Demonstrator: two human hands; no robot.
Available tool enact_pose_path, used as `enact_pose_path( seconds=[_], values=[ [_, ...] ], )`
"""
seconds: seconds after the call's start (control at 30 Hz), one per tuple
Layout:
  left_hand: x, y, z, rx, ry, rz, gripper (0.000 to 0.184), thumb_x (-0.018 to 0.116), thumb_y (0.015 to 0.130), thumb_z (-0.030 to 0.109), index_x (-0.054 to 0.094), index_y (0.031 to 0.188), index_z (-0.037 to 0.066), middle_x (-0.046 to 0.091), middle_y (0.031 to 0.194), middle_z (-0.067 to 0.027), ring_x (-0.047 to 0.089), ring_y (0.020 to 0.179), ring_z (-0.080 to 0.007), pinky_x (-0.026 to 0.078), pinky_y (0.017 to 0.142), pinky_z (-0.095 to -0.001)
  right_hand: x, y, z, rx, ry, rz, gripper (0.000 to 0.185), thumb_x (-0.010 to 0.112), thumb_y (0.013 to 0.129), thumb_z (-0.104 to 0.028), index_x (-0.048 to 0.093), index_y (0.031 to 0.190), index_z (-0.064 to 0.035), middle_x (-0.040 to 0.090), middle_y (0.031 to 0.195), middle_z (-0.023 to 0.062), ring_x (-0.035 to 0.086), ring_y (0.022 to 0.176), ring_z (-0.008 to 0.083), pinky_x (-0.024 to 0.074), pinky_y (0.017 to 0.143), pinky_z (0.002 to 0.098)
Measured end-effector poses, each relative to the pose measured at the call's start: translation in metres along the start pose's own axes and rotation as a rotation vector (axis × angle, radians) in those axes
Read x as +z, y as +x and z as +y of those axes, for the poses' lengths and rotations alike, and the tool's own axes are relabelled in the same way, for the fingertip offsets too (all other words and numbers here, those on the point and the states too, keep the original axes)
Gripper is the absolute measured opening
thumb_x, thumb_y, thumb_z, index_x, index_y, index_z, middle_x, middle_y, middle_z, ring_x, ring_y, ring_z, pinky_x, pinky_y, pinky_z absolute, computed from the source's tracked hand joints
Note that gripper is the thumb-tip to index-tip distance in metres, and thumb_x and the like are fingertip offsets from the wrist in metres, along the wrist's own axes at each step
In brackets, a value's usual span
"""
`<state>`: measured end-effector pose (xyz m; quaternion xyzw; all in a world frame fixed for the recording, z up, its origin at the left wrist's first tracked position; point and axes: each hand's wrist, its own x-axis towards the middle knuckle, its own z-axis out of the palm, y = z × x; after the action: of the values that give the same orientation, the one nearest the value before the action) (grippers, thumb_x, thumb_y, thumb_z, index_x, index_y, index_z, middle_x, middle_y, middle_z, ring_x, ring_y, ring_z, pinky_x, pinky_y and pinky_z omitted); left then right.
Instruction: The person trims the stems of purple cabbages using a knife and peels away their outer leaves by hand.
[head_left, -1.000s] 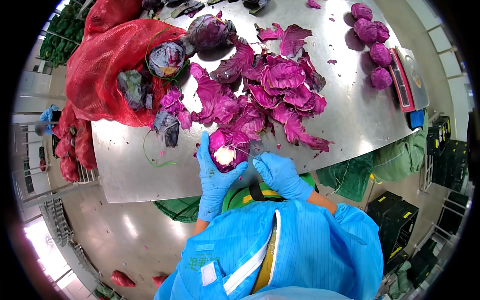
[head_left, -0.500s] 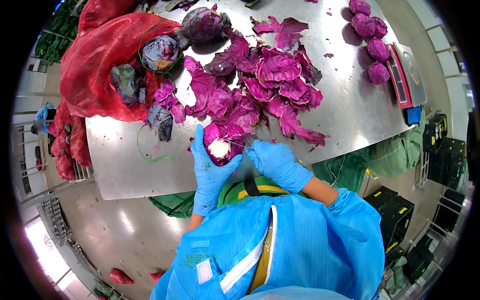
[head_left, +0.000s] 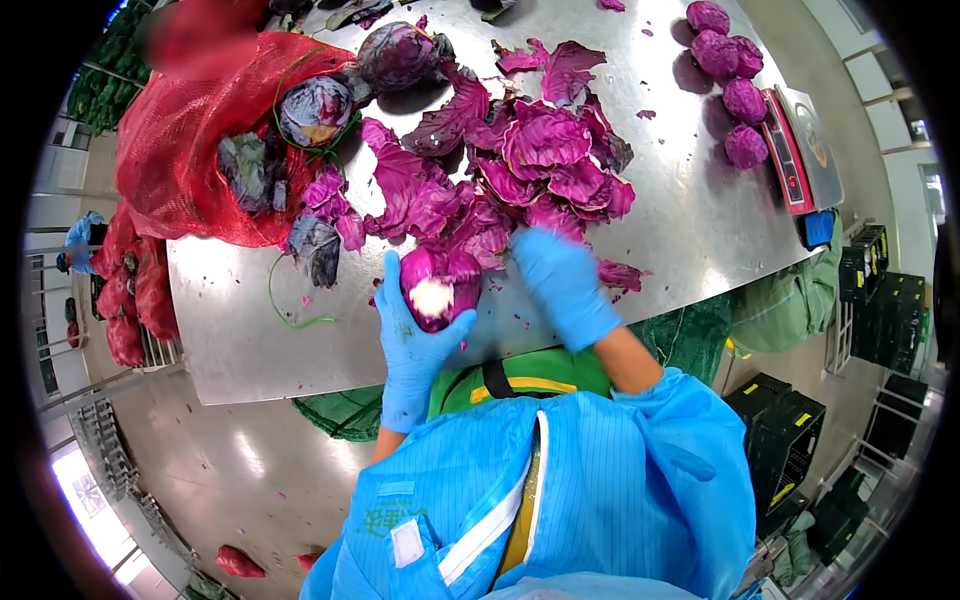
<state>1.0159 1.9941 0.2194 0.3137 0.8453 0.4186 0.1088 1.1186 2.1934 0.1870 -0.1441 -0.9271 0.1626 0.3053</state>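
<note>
My left hand (head_left: 408, 345), in a blue glove, is wrapped round a red cabbage (head_left: 463, 292) at the table's near edge. The cabbage's pale cut stem end faces up. My right hand (head_left: 562, 285), gloved too, is lifted to the right of the cabbage, apart from it. Motion smears its fingers, and whether a blade is in them does not show. Just beyond both hands lies a heap of loose purple cabbage leaves (head_left: 545, 140).
A red mesh sack (head_left: 190, 150) with untrimmed cabbages (head_left: 316, 110) lies at the left. Several trimmed cabbages (head_left: 743, 101) sit at the far right beside a red scale (head_left: 790, 160). Black crates (head_left: 790, 440) stand on the floor right of the steel table (head_left: 700, 220).
My right hand has pulled away from the cabbage, moving up and right; the thin blade seen at the stem is no longer visible there. My left hand keeps its hold.
</note>
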Motion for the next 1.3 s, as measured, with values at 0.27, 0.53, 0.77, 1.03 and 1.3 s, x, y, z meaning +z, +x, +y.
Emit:
enact_pose_path(
  seconds=[0.27,0.53,0.77,1.03,1.3],
  values=[
    [0.003,-0.001,0.001,-0.036,-0.011,0.024,0.119,0.088,0.057,0.026,0.017,0.152,0.009,0.042,0.125,-0.0217,0.048,0.114,-0.0369,0.044,0.098,-0.0448,-0.038,-0.008,-0.029,0.150,0.234,-0.244,0.023,0.060,0.091,-0.029,0.060,0.082,-0.0074,0.062,0.071,0.0137,0.062,0.061,0.0316,0.0490,0.053,0.0402],
    [0.003,-0.001,-0.001,-0.044,0.020,0.009,0.120,0.088,0.056,0.026,0.017,0.152,0.009,0.041,0.125,-0.0221,0.049,0.112,-0.0362,0.045,0.096,-0.0447,-0.022,-0.026,-0.053,0.201,0.238,-0.399,0.026,0.057,0.093,-0.029,0.058,0.081,-0.0062,0.061,0.072,0.0146,0.061,0.060,0.0327,0.0473,0.051,0.0429],
    [0.001,0.001,-0.001,-0.028,-0.006,-0.013,0.117,0.087,0.059,0.025,0.017,0.151,0.007,0.041,0.127,-0.0218,0.049,0.113,-0.0356,0.044,0.097,-0.0434,-0.021,-0.015,-0.040,0.057,0.011,-0.387,0.022,0.059,0.089,-0.029,0.056,0.079,-0.0097,0.058,0.066,0.0114,0.060,0.055,0.0297,0.0465,0.047,0.0412],
    [0.001,-0.012,0.010,-0.069,-0.010,-0.024,0.116,0.088,0.058,0.023,0.020,0.151,0.007,0.040,0.135,-0.0200,0.045,0.122,-0.0348,0.039,0.104,-0.0433,-0.034,0.038,0.019,0.343,0.072,0.063,0.027,0.061,0.092,-0.025,0.055,0.071,-0.0078,0.054,0.063,0.0154,0.056,0.054,0.0338,0.0446,0.046,0.0417],
    [-0.007,-0.009,-0.010,0.041,-0.072,-0.054,0.120,0.089,0.059,0.027,0.015,0.152,0.008,0.037,0.138,-0.0228,0.046,0.122,-0.0366,0.042,0.102,-0.0442,-0.005,0.018,-0.028,0.292,0.081,-0.078,0.071,0.068,0.083,-0.044,0.044,0.140,-0.0099,0.061,0.102,0.0165,0.063,0.089,0.0315,0.0526,0.070,0.0391]
  ],
)
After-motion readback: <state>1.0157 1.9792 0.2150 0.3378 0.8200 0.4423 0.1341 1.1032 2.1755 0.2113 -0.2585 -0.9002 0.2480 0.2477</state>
